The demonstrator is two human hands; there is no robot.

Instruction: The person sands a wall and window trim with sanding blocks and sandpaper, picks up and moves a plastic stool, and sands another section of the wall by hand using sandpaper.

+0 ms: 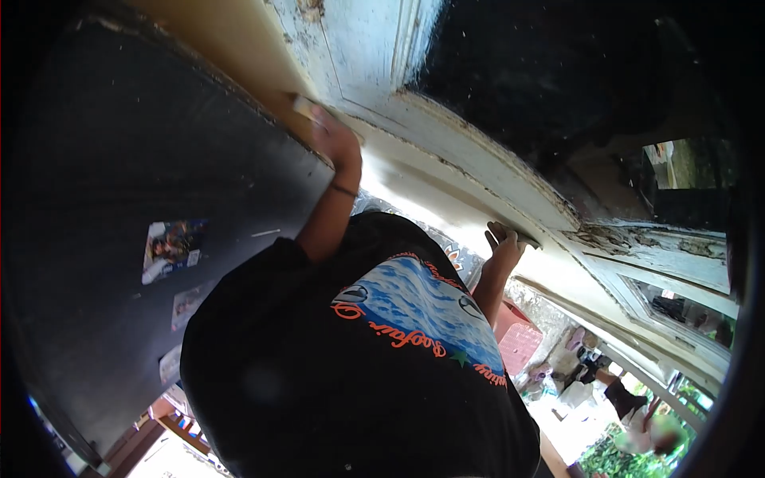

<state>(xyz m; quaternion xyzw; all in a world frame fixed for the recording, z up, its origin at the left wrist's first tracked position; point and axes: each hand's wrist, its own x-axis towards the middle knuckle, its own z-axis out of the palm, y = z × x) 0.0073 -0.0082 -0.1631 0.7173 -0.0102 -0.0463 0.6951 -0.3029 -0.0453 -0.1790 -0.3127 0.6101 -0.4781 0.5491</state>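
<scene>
My left hand (336,142) is smeared by motion against a cream-coloured board (231,44). Its fingers are bent round a small pale, flat-edged block (307,110), whose kind I cannot make out. A dark band circles that wrist. My right hand (506,239) lies farther along on the pale wooden ledge (446,187), its fingers spread apart. A small dark edge shows beside its fingers, perhaps shadow. Between the arms is my black shirt (335,382) with a blue printed picture and orange lettering.
A dark panel (103,159) with pictures stuck on it fills the left. Weathered white frames (494,151) with dark panes run along the upper right. A pink plastic chair (518,338) stands beyond my right arm. At lower right a person (649,426) is near green plants.
</scene>
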